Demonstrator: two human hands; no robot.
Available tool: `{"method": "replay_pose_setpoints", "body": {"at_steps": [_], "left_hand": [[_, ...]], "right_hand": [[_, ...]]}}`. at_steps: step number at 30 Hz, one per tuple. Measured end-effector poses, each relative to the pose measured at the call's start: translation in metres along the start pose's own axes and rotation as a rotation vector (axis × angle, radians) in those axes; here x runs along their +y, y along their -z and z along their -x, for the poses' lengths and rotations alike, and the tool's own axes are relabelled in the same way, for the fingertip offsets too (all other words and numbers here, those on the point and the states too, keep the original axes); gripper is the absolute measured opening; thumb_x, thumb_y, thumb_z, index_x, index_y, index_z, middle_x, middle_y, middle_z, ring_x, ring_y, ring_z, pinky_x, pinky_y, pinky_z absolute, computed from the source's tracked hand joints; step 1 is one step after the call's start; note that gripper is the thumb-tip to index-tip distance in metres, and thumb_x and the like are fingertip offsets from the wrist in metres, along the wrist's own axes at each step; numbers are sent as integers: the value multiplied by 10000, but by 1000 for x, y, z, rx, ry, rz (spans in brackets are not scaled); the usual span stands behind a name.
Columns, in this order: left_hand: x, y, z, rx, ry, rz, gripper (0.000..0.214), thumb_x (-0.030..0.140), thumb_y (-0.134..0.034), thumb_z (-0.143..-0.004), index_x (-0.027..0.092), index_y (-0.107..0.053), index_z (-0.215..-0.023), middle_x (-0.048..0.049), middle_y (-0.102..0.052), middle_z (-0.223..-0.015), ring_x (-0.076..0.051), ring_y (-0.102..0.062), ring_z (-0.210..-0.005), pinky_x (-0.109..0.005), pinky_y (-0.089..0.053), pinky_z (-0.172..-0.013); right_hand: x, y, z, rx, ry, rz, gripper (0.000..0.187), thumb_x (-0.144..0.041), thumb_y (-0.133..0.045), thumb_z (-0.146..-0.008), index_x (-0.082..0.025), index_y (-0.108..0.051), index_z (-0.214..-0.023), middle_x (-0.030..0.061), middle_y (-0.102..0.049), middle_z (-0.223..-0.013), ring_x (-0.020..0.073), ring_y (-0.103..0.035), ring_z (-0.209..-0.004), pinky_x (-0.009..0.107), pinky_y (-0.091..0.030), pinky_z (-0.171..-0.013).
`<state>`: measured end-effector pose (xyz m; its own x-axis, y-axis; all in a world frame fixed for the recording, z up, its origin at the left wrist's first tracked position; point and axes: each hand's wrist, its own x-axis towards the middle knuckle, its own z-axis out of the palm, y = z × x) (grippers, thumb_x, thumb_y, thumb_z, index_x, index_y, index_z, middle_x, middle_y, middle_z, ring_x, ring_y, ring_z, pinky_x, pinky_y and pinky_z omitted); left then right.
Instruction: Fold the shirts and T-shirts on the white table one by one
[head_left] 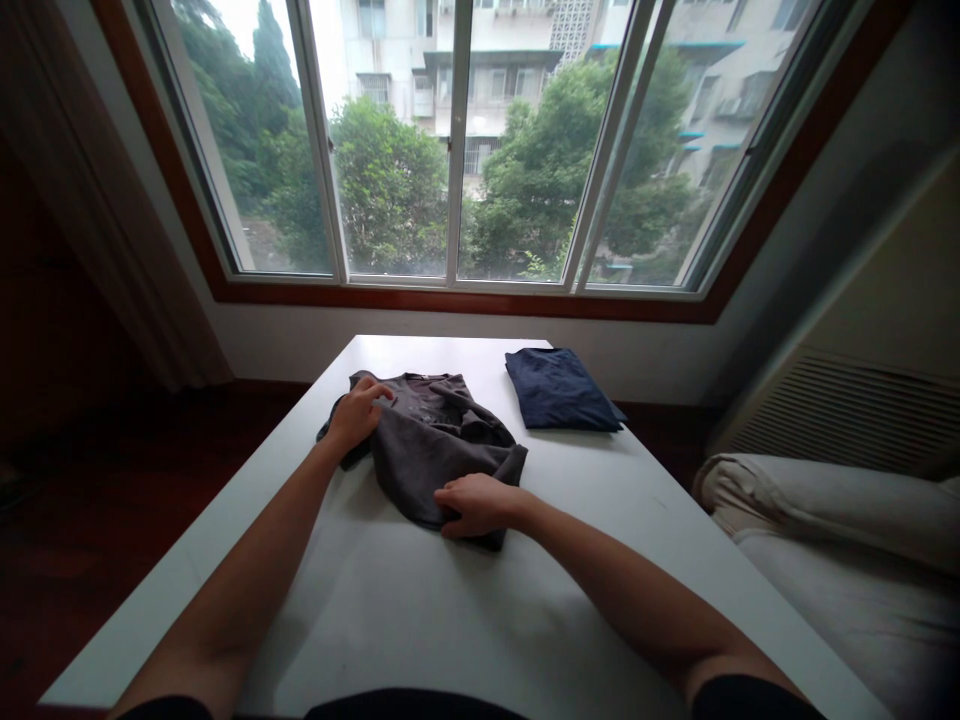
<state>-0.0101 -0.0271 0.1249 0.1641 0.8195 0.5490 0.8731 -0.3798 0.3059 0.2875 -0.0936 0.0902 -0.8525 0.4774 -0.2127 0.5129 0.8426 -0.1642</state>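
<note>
While both hands rest on it, one dark grey shirt (pixel 420 465), rumpled, lies toward the far part of a white table (pixel 390 610), collar on the window side.

Left hand (pixel 358 412): over the shirt's left part, fingers bent; whether cloth is pinched, cannot tell.

Right hand (pixel 480 503): at the near right part, fingers and thumb bent over the cloth; grip or mere contact, cannot tell.

Navy folded cloth (pixel 562 392): one, flat, near the far right corner, apart from the shirt.

Handling note, by judgement: anchor the collar end lightly, draw the bunched near part out evenly, smooth creases outward from the middle, and square the edges before any fold.
</note>
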Motion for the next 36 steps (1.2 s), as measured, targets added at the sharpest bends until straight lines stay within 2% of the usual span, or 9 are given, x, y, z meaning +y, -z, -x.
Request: {"method": "replay_pose_setpoints", "body": {"at_steps": [8,19,26,31,36], "left_hand": [[0,-1,1,6,-24,27,391,12,-520,-796,247,-730,-1027,-36,-615,-1091,-173,-613,-808,-296,-510,-817],[-1,-3,0,17,-48,43,378,22,-525,-799,246,-731,-1023,-41,-622,-1123,-170,-604,-792,-303,-510,-819],[-1,-2,-1,18,-49,28,444,-19,-511,-756,246,-736,-1032,-53,-615,-1200,-202,-635,-957,-312,-521,-877],[1,-2,0,-6,-46,49,431,-9,-506,-760,239,-732,-1031,-48,-630,-1206,-182,-629,-857,-315,-523,-846],[0,-4,-1,1,-75,50,400,16,-509,-771,237,-726,-1024,-43,-648,-1187,-182,-627,-858,-315,-516,-855]], "right_hand": [[-1,1,0,18,8,0,347,-489,-703,-890,-174,-694,-1038,80,-719,-994,218,-628,-801,294,-360,-616],[0,0,0,19,-12,-2,322,-509,-706,-889,-221,-690,-1033,48,-713,-992,209,-625,-813,283,-380,-641],[1,0,0,26,6,-9,342,-504,-701,-888,-192,-696,-1028,67,-716,-986,221,-626,-811,294,-380,-644],[3,-3,-1,36,28,1,335,-507,-693,-891,-199,-692,-1022,59,-715,-975,204,-611,-784,288,-363,-626],[2,-2,0,43,13,-15,330,-499,-705,-885,-193,-697,-1008,67,-724,-972,217,-624,-791,288,-373,-624]]}}
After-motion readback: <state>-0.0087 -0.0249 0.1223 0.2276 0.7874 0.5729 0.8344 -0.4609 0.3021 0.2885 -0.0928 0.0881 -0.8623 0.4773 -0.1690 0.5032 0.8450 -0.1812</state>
